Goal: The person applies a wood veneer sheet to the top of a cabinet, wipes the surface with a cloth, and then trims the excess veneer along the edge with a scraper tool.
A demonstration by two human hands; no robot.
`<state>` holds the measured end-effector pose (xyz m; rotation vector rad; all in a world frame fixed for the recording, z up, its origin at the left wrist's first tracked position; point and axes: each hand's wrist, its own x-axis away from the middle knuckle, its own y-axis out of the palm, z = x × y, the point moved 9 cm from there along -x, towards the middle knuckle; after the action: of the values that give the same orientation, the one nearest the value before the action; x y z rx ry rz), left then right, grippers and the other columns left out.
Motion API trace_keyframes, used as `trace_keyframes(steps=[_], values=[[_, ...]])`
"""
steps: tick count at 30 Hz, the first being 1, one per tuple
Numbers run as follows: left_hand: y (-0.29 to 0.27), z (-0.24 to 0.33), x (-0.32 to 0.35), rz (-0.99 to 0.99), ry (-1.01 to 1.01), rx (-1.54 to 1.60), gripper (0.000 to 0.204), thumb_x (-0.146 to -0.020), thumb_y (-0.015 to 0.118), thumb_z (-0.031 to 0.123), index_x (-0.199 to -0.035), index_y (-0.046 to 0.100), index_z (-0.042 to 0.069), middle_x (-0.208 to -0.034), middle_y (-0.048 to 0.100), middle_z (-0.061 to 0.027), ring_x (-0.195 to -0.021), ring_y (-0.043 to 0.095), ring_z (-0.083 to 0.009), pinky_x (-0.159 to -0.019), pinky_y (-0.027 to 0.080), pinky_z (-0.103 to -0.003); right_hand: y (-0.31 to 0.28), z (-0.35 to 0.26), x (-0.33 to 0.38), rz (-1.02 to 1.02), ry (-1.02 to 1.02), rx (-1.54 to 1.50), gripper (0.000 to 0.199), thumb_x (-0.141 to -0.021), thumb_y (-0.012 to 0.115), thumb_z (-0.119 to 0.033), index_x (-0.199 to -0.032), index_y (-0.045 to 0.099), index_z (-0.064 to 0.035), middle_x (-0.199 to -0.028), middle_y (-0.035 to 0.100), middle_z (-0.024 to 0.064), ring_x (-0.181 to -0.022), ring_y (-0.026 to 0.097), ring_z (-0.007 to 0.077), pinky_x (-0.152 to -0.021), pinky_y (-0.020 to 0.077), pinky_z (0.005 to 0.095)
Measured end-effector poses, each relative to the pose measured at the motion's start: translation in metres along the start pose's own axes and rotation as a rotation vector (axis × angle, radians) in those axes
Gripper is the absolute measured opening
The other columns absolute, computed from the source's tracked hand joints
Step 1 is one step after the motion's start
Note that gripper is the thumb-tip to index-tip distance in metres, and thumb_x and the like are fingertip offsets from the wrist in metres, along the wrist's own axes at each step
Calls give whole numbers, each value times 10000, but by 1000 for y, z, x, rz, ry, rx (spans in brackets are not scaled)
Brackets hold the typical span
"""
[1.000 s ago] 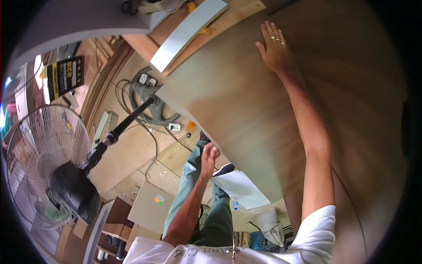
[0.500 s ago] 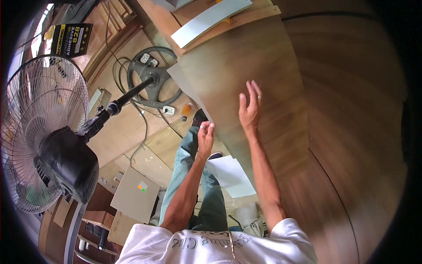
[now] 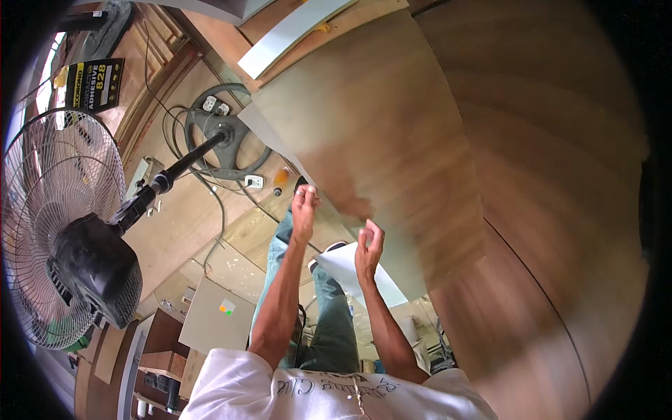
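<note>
A workshop spreads out around the person, with a light wooden floor (image 3: 182,238) to the left and a broad brown panel (image 3: 560,175) filling the right. The thin brown sheet (image 3: 378,105) lies in the middle, over the left part of that panel, a paler layer showing along its left edge. Well to the left of the sheet stands a black fan (image 3: 98,262), its round base near the sheet's far left corner. The person's white shirt (image 3: 329,392) and green trousers (image 3: 332,304) show on the near side of the sheet. A pale board (image 3: 217,315) with a small coloured sticker is left of the trousers, well apart from the sheet. A white piece (image 3: 341,269) shows just beside the sheet's near left edge, and a white strip (image 3: 294,35) lies beyond its far edge. Farther left of the sheet is a black box (image 3: 98,84).

The left hand (image 3: 304,206) is beside the sheet's left edge, fingers curled toward the thumb; whether it grips that edge cannot be told. The right hand (image 3: 369,246) is at the sheet's near left edge, half open, thumb apart from bent fingers, nothing visible in it. Left of the sheet are an orange bottle (image 3: 281,178) and a white socket (image 3: 254,182).
</note>
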<state>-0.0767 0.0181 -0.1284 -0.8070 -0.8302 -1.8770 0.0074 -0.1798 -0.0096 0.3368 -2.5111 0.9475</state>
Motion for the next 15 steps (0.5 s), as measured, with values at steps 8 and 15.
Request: trace_keyframes(steps=[8, 15], values=[[-7, 80, -46, 89, 113, -23, 144, -977, 550, 271, -1040, 520, 145, -776, 586, -3, -696, 588, -124, -644, 471, -291, 54, 105, 64, -76, 796, -714, 498, -910, 637, -411, -1212, 506, -37, -1143, 579, 113, -1034, 586, 235, -952, 454, 383], [-11, 133, -70, 148, 171, -77, 247, -966, 574, 318, -1001, 469, 97, -827, 574, -32, -705, 581, -127, -705, 530, -273, 106, 119, 65, -1, 981, -1212, 659, -907, 646, -388, -1362, 370, 1, -1343, 453, 145, -1270, 448, 278, -1078, 362, 417]])
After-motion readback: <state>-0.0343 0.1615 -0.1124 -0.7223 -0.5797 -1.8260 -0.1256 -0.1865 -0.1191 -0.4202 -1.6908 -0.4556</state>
